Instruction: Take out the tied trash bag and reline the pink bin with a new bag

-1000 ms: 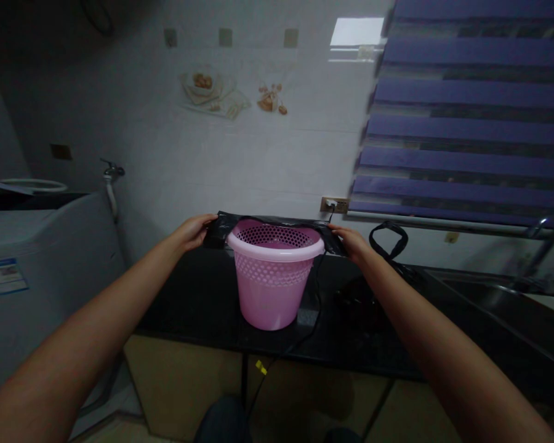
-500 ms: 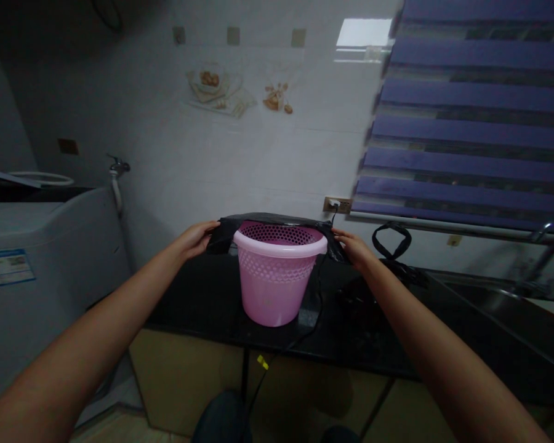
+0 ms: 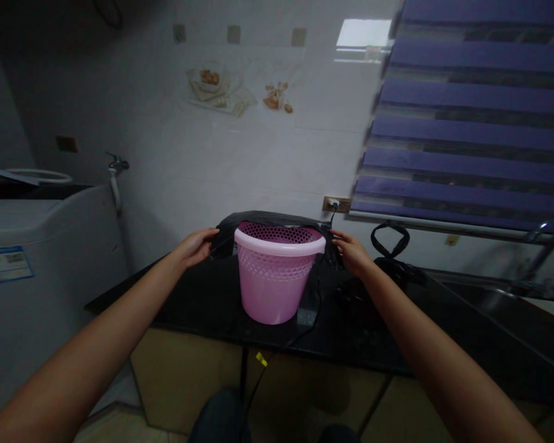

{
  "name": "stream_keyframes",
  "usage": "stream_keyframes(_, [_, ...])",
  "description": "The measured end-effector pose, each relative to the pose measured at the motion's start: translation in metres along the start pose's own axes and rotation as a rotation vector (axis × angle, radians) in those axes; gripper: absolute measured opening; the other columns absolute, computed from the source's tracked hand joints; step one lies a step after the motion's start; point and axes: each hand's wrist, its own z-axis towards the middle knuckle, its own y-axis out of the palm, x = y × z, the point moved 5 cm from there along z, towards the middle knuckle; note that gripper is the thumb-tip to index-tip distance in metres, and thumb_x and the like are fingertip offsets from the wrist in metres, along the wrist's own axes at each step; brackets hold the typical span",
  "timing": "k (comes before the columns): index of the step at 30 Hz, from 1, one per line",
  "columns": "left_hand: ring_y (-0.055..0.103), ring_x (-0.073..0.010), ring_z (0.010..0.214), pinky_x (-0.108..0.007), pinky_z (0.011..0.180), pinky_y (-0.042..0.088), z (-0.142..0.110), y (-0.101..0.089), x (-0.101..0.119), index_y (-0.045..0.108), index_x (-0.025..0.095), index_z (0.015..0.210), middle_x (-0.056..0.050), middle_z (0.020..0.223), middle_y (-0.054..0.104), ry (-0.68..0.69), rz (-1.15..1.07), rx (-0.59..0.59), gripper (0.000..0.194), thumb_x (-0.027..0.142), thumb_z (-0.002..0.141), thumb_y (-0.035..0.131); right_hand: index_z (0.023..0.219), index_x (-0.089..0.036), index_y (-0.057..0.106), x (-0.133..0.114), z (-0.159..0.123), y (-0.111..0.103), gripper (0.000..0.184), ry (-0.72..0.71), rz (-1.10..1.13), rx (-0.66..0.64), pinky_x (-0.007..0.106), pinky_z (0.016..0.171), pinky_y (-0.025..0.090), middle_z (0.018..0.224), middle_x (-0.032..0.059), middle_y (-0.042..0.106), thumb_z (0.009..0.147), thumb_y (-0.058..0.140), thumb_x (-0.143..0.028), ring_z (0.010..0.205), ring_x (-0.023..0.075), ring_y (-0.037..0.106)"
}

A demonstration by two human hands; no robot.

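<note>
A pink plastic basket (image 3: 273, 283) with a perforated upper wall stands upright on the dark countertop. Over the back of its rim lies a black plastic bag (image 3: 268, 217), its sides hanging down left and right. My left hand (image 3: 197, 247) pinches the bag's left side, a little away from the basket. At the right of the rim, my right hand (image 3: 351, 249) grips the bag's other side. The basket's front rim is uncovered and its holes show inside. How far the bag reaches down behind the basket is hidden.
More black plastic bags (image 3: 399, 267) lie on the counter (image 3: 198, 301) at the right, one with a looped handle. Beyond them is a metal sink (image 3: 498, 301). A cable (image 3: 317, 301) runs from the wall socket (image 3: 336, 204) past the basket. A washing machine (image 3: 60, 246) stands left.
The bag's left part has come down a little over the rim, and my left hand has moved slightly lower and left. My right hand stays nearly in place. The basket has barely shifted.
</note>
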Motion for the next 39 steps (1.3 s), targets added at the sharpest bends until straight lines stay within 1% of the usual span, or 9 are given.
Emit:
stream_keyframes(3, [0.068,-0.0170,0.055,-0.025,0.053,0.058,-0.003,-0.002,-0.003,0.066,0.006,0.077,-0.010,0.067,0.070,0.005,-0.019,-0.007,0.021,-0.001,0.083,0.047,0.125,-0.016,0.060,-0.002,-0.009,0.001,0.053,0.019,-0.020,0.036,0.019,0.050,0.032,0.082,0.0008,0.065,0.072,0.054,-0.013,0.053,0.0050,0.043])
stream_keyframes(5, [0.068,-0.0167,0.055,-0.024,0.053,0.058,-0.005,-0.003,-0.005,0.066,0.006,0.077,-0.010,0.067,0.070,0.008,-0.036,-0.006,0.021,-0.001,0.083,0.047,0.122,-0.016,0.061,-0.005,-0.014,0.002,0.051,0.003,-0.021,0.040,0.019,0.054,0.036,0.086,0.0013,0.065,0.072,0.054,-0.012,0.056,0.0054,0.047])
stream_keyframes(9, [0.067,-0.0163,0.053,-0.024,0.051,0.058,-0.007,-0.005,-0.010,0.066,0.008,0.076,-0.010,0.067,0.071,0.012,-0.053,-0.018,0.018,0.001,0.081,0.051,0.115,-0.019,0.064,-0.003,-0.015,0.001,0.048,-0.027,0.015,0.030,0.021,0.066,0.045,0.092,0.0019,0.066,0.069,0.056,-0.011,0.069,0.0089,0.057])
stream_keyframes(15, [0.067,-0.0161,0.053,-0.024,0.053,0.058,-0.011,-0.009,-0.018,0.066,0.008,0.074,-0.010,0.065,0.069,0.017,-0.049,-0.042,0.019,0.001,0.082,0.050,0.112,-0.019,0.065,0.009,-0.011,-0.005,0.045,-0.057,0.032,0.055,0.022,0.076,0.046,0.091,0.0017,0.066,0.069,0.058,-0.011,0.077,0.0093,0.059])
stream_keyframes(20, [0.068,-0.0171,0.054,-0.025,0.053,0.058,-0.014,-0.012,-0.024,0.067,0.008,0.075,-0.010,0.067,0.071,0.028,-0.058,-0.029,0.017,0.000,0.080,0.052,0.114,-0.021,0.064,0.017,-0.010,-0.006,0.045,-0.058,0.071,0.037,0.022,0.076,0.048,0.090,0.0012,0.065,0.069,0.059,-0.012,0.080,0.0100,0.060])
stream_keyframes(23, [0.068,-0.0173,0.054,-0.026,0.053,0.058,-0.015,-0.013,-0.028,0.067,0.009,0.076,-0.009,0.067,0.071,0.015,-0.063,-0.042,0.015,0.001,0.078,0.055,0.114,-0.021,0.063,0.020,-0.009,-0.007,0.045,-0.086,0.053,0.021,0.023,0.077,0.048,0.092,0.0015,0.065,0.070,0.059,-0.014,0.083,0.0110,0.061])
stream_keyframes(28, [0.067,-0.0159,0.054,-0.024,0.055,0.057,-0.017,-0.012,-0.030,0.068,0.010,0.075,-0.008,0.068,0.071,0.045,-0.062,-0.045,0.016,0.001,0.078,0.056,0.112,-0.021,0.065,0.022,-0.008,-0.010,0.044,-0.116,0.016,0.028,0.024,0.079,0.046,0.095,0.0028,0.065,0.068,0.061,-0.018,0.087,0.0121,0.060])
stream_keyframes(32, [0.067,-0.0153,0.055,-0.023,0.054,0.056,-0.020,-0.012,-0.032,0.069,0.015,0.074,-0.006,0.069,0.071,0.052,-0.044,-0.050,0.020,0.002,0.080,0.055,0.110,-0.020,0.065,0.023,-0.009,-0.010,0.045,-0.115,0.073,0.025,0.023,0.081,0.043,0.090,0.0004,0.064,0.065,0.063,-0.018,0.082,0.0096,0.058])
stream_keyframes(39, [0.066,-0.0142,0.053,-0.022,0.052,0.054,-0.026,-0.012,-0.037,0.069,0.017,0.070,-0.005,0.065,0.070,0.032,-0.040,-0.043,0.024,0.003,0.081,0.053,0.113,-0.020,0.064,0.028,-0.013,-0.009,0.051,-0.124,0.060,0.001,0.024,0.074,0.042,0.088,0.0006,0.063,0.063,0.066,-0.026,0.077,0.0106,0.056])
